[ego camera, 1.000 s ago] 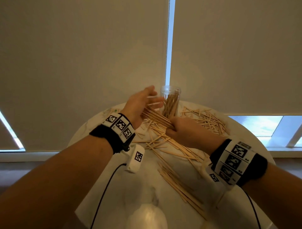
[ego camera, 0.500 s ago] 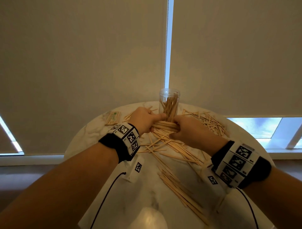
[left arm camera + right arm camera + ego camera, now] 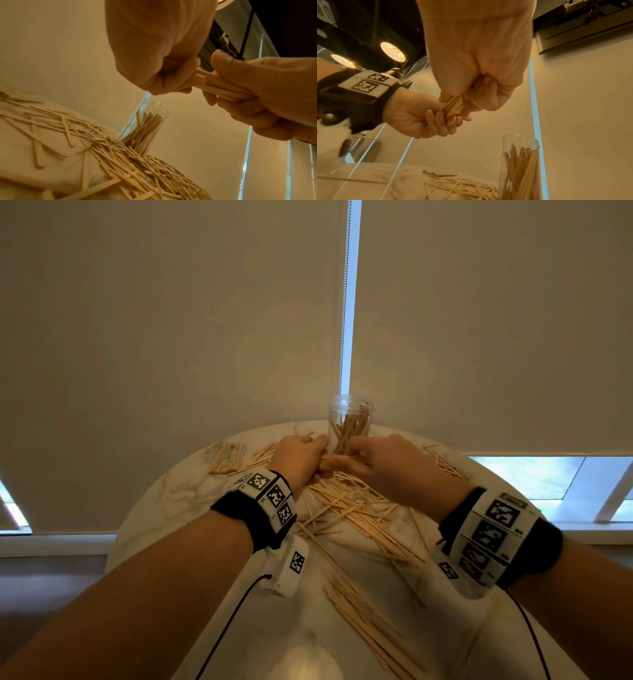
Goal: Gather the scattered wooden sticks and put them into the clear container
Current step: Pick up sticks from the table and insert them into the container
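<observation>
Both hands lifted closer to clear container [image 3: 350, 422] — left hand [image 3: 301, 462], right hand [image 3: 387, 465], grips clamped on stick bundle [image 3: 221, 85]

This looks like an office or a café-like commercial room rather than a home. A small round marble-patterned table [image 3: 164, 498] stands against tall windows covered by beige roller blinds [image 3: 171, 337], with a bead chain [image 3: 343, 302] hanging in the gap between them. Above, the right wrist view shows an open black ceiling [image 3: 368, 27] with round lamps [image 3: 393, 51], and glass panels [image 3: 412, 75] run along the left.
</observation>
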Demonstrator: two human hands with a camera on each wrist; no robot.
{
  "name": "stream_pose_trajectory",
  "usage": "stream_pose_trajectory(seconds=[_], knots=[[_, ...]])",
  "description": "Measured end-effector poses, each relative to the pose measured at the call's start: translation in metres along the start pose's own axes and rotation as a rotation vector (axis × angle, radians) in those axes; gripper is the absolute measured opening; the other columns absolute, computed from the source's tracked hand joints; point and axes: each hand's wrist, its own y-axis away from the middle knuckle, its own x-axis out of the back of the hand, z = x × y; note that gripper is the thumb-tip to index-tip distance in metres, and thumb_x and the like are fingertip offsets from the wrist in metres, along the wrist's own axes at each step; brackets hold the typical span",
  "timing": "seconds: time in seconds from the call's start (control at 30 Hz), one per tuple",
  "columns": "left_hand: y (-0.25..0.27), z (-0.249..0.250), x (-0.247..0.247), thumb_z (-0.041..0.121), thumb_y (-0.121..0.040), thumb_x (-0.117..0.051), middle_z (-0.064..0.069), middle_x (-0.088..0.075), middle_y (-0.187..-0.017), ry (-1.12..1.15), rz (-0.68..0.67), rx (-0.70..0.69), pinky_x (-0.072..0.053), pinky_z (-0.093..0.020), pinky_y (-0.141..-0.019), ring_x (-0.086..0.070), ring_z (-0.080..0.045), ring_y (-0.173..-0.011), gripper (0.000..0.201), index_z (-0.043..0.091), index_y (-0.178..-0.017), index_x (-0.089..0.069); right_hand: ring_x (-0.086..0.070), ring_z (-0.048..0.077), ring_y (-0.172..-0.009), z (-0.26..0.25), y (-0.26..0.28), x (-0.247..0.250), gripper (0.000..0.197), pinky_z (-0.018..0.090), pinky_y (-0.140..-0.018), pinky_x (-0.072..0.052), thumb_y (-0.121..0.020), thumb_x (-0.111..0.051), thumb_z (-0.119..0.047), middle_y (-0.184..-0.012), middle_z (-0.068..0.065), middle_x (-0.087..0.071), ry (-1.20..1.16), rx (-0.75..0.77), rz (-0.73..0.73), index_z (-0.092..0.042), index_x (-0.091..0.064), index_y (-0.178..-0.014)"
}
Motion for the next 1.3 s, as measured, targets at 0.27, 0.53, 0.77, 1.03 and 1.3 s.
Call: stream_pose_trajectory(seconds=[0.27,0.53,0.77,1.03,1.3], knots=[[-0.072,-0.003,-0.013,0.047,-0.104,-0.041,-0.016,-0.071,-0.078,0.137,-0.025,0.13,-0.063,-0.039,-0.067,-0.069,-0.026,-0.066,0.05,0.002,-0.098,-0.059,-0.051,0.014,-0.06,0.066,-0.073,0.053,0.046,0.028,-0.053,-0.033,-0.093,-0.051,-0.06,-0.068,0.002,-0.059,0.05,-0.211,0.115,-0.02,-0.068,-0.079],[-0.154,-0.014,-0.034,0.045,-0.068,-0.088,-0.015,-0.045,-0.148,-0.341,-0.136,-0.045,-0.042,-0.041,-0.108,-0.049,-0.032,-0.132,0.119,0.016,-0.156,-0.014,-0.053,0.013,-0.061,0.11,-0.189,0.039,0.048,0.028,-0.059,-0.038,-0.088,-0.063,-0.058,-0.065,0.0,-0.062,0.384,-0.179,-0.174,-0.013,-0.072,-0.073],[-0.208,-0.039,-0.056,0.053,-0.052,-0.095,-0.003,-0.073,-0.112,-0.213,-0.326,-0.225,-0.059,-0.043,-0.089,-0.071,-0.021,-0.103,0.096,0.014,-0.131,-0.056,-0.056,0.016,-0.061,0.102,-0.247,-0.015,0.039,0.028,-0.066,-0.047,-0.097,-0.055,-0.041,-0.067,0.002,-0.064,0.488,-0.054,-0.477,-0.011,-0.069,-0.077],[-0.21,-0.045,-0.053,0.043,-0.068,-0.085,0.003,-0.062,-0.124,-0.374,-0.241,-0.242,-0.052,-0.038,-0.093,-0.06,-0.017,-0.109,0.083,0.018,-0.137,-0.045,-0.057,0.018,-0.081,0.098,-0.246,-0.03,0.024,0.025,-0.07,-0.044,-0.091,-0.068,-0.02,-0.1,0.005,-0.071,0.63,-0.008,-0.666,-0.014,-0.073,-0.114],[-0.206,-0.05,-0.049,0.058,-0.05,-0.089,0.006,-0.073,-0.11,-0.304,-0.261,-0.207,-0.057,-0.043,-0.09,-0.07,-0.015,-0.1,0.092,0.023,-0.128,-0.055,-0.068,0.022,-0.09,0.097,-0.238,-0.014,0.029,0.038,-0.09,-0.054,-0.1,-0.049,-0.033,-0.098,0.004,-0.071,0.352,-0.099,-0.564,-0.018,-0.073,-0.107]])
